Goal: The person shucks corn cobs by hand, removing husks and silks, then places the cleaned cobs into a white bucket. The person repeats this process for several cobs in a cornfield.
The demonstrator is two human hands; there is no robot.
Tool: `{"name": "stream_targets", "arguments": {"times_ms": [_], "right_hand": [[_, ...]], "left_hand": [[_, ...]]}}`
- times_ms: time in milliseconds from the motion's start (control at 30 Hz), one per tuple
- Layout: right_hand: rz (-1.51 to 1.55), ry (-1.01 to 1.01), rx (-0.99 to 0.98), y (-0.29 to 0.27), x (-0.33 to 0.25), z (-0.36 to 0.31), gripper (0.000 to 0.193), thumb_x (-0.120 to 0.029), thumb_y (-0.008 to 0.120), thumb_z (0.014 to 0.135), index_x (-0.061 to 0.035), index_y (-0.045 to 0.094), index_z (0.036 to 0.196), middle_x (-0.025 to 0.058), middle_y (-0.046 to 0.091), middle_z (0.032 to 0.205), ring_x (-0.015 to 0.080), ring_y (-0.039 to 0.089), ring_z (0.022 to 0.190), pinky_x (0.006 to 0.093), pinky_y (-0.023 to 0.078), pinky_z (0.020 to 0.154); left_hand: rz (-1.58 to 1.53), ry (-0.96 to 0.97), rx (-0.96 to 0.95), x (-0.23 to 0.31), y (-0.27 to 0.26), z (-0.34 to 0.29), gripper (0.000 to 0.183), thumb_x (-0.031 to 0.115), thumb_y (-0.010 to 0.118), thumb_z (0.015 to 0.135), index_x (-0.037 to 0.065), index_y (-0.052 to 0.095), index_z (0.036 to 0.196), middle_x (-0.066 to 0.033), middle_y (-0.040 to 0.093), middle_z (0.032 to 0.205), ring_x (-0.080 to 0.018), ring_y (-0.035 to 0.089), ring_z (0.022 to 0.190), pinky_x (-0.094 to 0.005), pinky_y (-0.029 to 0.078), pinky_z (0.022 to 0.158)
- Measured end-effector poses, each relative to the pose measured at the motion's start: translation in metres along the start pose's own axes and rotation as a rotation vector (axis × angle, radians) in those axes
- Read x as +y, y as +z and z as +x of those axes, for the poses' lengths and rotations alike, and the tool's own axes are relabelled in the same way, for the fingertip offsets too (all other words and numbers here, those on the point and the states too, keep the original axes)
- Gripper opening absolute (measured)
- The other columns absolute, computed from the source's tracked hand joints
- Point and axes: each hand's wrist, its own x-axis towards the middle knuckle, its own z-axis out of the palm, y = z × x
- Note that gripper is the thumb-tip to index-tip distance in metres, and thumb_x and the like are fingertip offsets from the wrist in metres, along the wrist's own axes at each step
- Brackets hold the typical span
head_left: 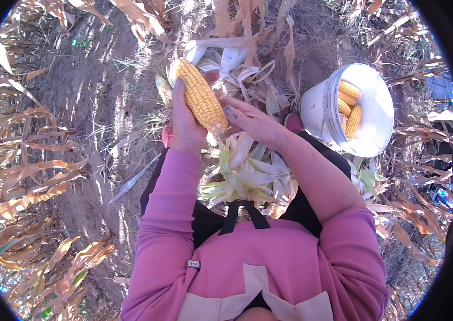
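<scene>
A husked yellow ear of corn (200,96) is held up before me, slanting from upper left to lower right. My left hand (186,117) is closed around its left side, with the thumb along the kernels. At the lower right end of the ear, my right hand (248,122) has its bent fingers on the cob, some of them partly hidden. Below both hands, between my legs, lies a pile of pale green and whitish husks (245,174).
A white bucket (317,109) at my right lies open toward the right, with several husked ears of corn (353,122) inside. Dry corn stalks and leaves (39,187) line the left, and more dry leaves (416,241) lie at the right. Pale husks (233,58) lie ahead on bare soil.
</scene>
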Motion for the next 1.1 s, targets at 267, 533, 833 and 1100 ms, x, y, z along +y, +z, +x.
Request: {"name": "stream_targets", "arguments": {"times_ms": [267,533,833,1100], "right_hand": [[-0.085,0.096,0.01,-0.009,-0.008,-0.002,0.073,-0.016,0.077,0.083,-0.0077,0.037,0.143,0.0055,0.059,0.118,0.0118,0.057,0.105,0.0298,0.05,0.09],[-0.19,0.096,-0.015,-0.011,-0.006,-0.003,0.069,-0.013,0.078,0.082,-0.0092,0.041,0.14,0.0039,0.058,0.122,0.013,0.056,0.109,0.0316,0.049,0.094],[-0.226,0.05,-0.047,-0.009,-0.021,-0.01,0.075,-0.027,0.076,0.082,-0.0012,0.038,0.142,0.009,0.058,0.121,0.0137,0.056,0.109,0.0288,0.045,0.096],[-0.154,0.099,0.134,-0.041,-0.025,-0.046,0.07,-0.036,0.066,0.092,-0.0013,0.037,0.145,0.0091,0.056,0.129,0.0134,0.053,0.115,0.0286,0.042,0.1]], "left_hand": [[0.406,0.039,-0.313,-0.002,0.009,-0.019,0.067,0.013,0.075,0.083,0.004,0.041,0.14,-0.0077,0.053,0.133,-0.0173,0.051,0.122,-0.0338,0.041,0.104],[0.647,0.119,-0.385,0.004,0.008,-0.037,0.064,0.001,0.072,0.08,0.004,0.045,0.137,-0.0057,0.055,0.126,-0.0135,0.05,0.118,-0.0313,0.041,0.102],[0.488,-0.061,-0.226,0.013,0.0,-0.035,0.052,0.016,0.07,0.09,0.002,0.048,0.135,-0.0059,0.058,0.124,-0.0148,0.054,0.116,-0.0315,0.041,0.101],[1.091,0.273,-0.249,0.004,-0.009,-0.029,0.065,0.034,0.069,0.089,-0.006,0.046,0.135,-0.0187,0.056,0.13,-0.027,0.053,0.123,-0.0368,0.038,0.106]]}}
